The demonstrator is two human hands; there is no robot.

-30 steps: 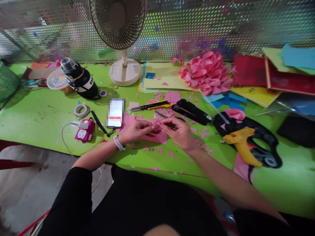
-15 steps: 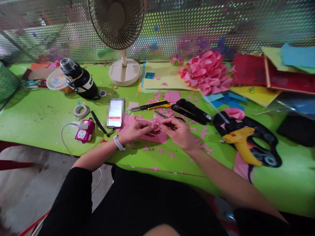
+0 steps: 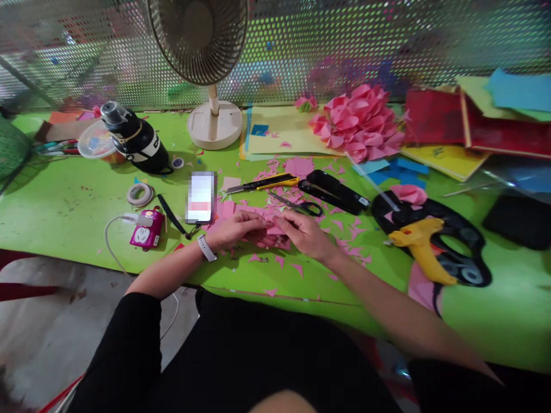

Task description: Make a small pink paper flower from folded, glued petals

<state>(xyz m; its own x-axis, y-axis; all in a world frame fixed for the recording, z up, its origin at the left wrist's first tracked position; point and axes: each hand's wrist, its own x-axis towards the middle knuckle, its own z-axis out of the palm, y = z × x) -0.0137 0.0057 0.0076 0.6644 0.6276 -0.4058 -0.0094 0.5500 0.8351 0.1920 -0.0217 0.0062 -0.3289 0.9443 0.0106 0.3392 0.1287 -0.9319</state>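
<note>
My left hand (image 3: 236,228) and my right hand (image 3: 305,234) meet above the front of the table, fingertips pinching a small piece of pink paper (image 3: 275,229) between them. The fingers cover most of it, so its exact shape is hidden. Under the hands lie more pink paper sheets (image 3: 224,212) and cut scraps. Just beyond my right hand are scissors (image 3: 310,208) with black handles. Behind these rest a yellow and black utility knife (image 3: 275,182) and a black stapler (image 3: 333,191).
A phone (image 3: 201,197), tape roll (image 3: 140,194) and purple plug adapter (image 3: 146,232) lie to the left. A fan (image 3: 214,129) and dark bottle (image 3: 140,143) stand behind. Pink paper flower (image 3: 359,123) sits at the back; a yellow glue gun (image 3: 424,246) rests on the right.
My right hand's fingers have drawn in and lowered, so the scissor handles now show more fully. Both hands stay together at the pink paper. The view has shifted slightly.
</note>
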